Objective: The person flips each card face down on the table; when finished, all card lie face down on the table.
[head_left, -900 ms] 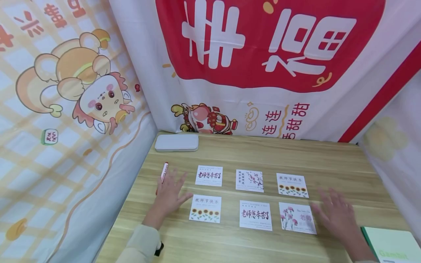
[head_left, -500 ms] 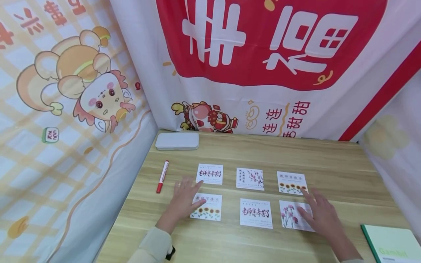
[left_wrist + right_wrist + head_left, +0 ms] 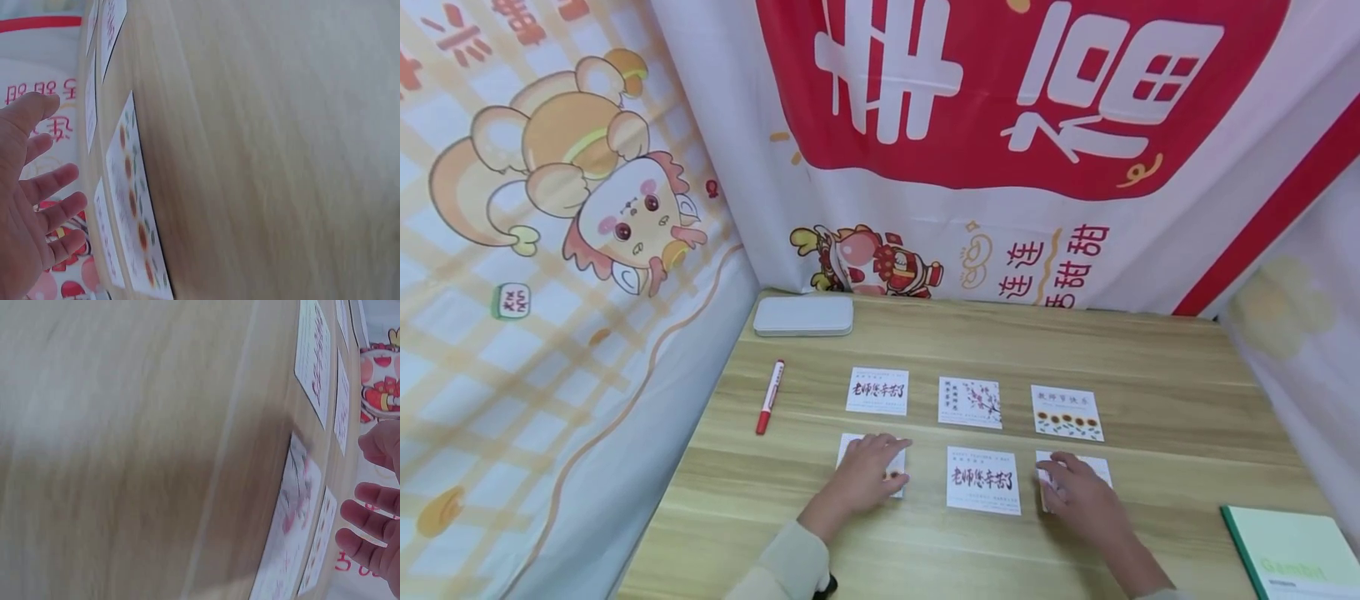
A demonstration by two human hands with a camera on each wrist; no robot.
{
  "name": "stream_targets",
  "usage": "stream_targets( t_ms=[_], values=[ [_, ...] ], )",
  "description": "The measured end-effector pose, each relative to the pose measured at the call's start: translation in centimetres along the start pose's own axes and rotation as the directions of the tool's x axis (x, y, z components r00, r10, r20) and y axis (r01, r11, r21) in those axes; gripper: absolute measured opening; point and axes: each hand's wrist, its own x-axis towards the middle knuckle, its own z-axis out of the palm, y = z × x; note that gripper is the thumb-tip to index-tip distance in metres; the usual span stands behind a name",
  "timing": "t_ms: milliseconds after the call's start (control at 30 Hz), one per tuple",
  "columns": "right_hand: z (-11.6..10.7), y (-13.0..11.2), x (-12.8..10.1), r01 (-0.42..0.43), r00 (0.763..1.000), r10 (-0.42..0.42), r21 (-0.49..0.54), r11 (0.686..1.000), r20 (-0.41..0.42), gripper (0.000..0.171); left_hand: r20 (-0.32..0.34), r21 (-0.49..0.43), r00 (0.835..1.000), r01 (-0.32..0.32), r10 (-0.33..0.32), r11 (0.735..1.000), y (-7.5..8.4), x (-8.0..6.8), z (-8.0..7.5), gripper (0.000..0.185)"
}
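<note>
My left hand [image 3: 867,477] lies palm down, fingers straight and slightly spread, pointing forward and to the right; its forearm, in a pale sleeve, enters from the lower edge. In the left wrist view, its fingers [image 3: 53,212] are extended and fanned. My right hand [image 3: 1078,493] is likewise palm down, fingers relaxed, forearm angled in from lower right.
</note>
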Motion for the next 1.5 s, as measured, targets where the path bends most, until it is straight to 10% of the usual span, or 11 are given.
stream_targets(
  t_ms=[533,1500],
  values=[
    [3.0,-3.0,0.0,-0.204,0.971,0.197,0.035,0.978,0.138,0.031,0.044,-0.078,0.994,-0.101,0.104,0.992,4.2,1.2,3.6,0.054],
    [4.6,-6.1,-0.1,-0.266,0.960,0.255,0.096,0.959,0.117,0.024,-0.011,-0.249,1.000,0.012,-0.016,0.968,6.3,0.5,4.9,0.063]
  ],
)
